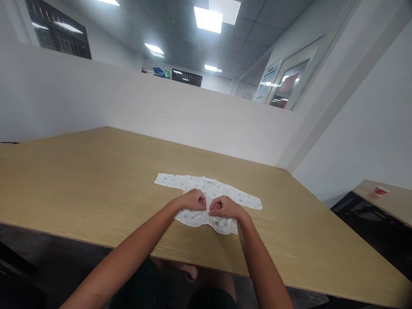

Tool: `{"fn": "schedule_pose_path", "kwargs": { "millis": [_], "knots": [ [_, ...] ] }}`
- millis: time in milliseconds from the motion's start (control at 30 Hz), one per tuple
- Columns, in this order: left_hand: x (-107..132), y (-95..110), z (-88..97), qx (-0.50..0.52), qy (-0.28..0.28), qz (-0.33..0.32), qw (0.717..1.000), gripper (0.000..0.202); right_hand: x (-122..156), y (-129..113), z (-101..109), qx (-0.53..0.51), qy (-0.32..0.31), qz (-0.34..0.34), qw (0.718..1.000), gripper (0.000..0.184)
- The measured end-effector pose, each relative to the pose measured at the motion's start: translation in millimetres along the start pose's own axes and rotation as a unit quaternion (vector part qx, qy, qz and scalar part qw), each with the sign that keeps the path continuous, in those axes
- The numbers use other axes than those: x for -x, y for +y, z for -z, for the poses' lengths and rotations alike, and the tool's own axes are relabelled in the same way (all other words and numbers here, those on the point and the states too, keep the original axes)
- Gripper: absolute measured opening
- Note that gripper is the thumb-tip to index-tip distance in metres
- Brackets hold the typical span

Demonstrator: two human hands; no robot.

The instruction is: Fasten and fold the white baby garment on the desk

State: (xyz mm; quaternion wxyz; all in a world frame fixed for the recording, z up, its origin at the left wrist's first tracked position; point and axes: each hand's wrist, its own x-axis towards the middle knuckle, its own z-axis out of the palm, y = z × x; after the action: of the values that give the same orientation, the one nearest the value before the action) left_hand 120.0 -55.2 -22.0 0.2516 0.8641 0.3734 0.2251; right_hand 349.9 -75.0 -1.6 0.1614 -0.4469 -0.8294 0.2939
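Observation:
A small white baby shirt with a faint printed pattern lies flat on the wooden table, sleeves spread to both sides. My left hand and my right hand rest side by side on the middle of the shirt's front. Both hands have their fingers curled in, pinching the fabric along the centre opening. Knuckles of the two hands almost touch. The lower hem shows below my hands.
A white partition wall runs behind the table. To the right stands a second table with a small red item on it. A dark gap separates the two tables. My knees show under the near edge.

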Motion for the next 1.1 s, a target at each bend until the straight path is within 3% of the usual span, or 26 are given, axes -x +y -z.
{"fn": "schedule_pose_path", "kwargs": {
  "millis": [267, 367, 500, 667, 967, 1100],
  "knots": [
    [4.0, 5.6, 5.8, -0.006, -0.008, 0.026, 1.000, 0.020, 2.7, -3.8, -0.4, 0.032, 0.002, -0.024, 0.999, 0.015],
    [4.6, 6.8, 5.9, -0.009, -0.008, 0.024, 1.000, 0.019, 2.8, -4.3, -1.1, 0.054, 0.015, -0.014, 0.998, 0.012],
    [3.4, 7.1, 3.8, -0.014, -0.004, 0.023, 1.000, 0.019, -0.4, -2.2, -5.1, 0.067, 0.031, -0.002, 0.997, 0.022],
    [3.9, 8.7, 3.0, -0.023, -0.002, 0.025, 0.999, 0.018, -1.9, -1.5, -4.9, 0.091, 0.055, 0.021, 0.994, 0.007],
    [4.4, 9.7, 3.3, -0.033, -0.008, 0.025, 0.999, 0.018, -9.0, 3.9, -11.0, 0.012, 0.045, 0.079, 0.996, 0.023],
    [3.5, 5.9, 2.1, -0.028, -0.008, 0.023, 0.999, 0.021, -9.0, 6.0, -10.5, 0.005, 0.043, 0.069, 0.997, 0.024]
  ]
}}
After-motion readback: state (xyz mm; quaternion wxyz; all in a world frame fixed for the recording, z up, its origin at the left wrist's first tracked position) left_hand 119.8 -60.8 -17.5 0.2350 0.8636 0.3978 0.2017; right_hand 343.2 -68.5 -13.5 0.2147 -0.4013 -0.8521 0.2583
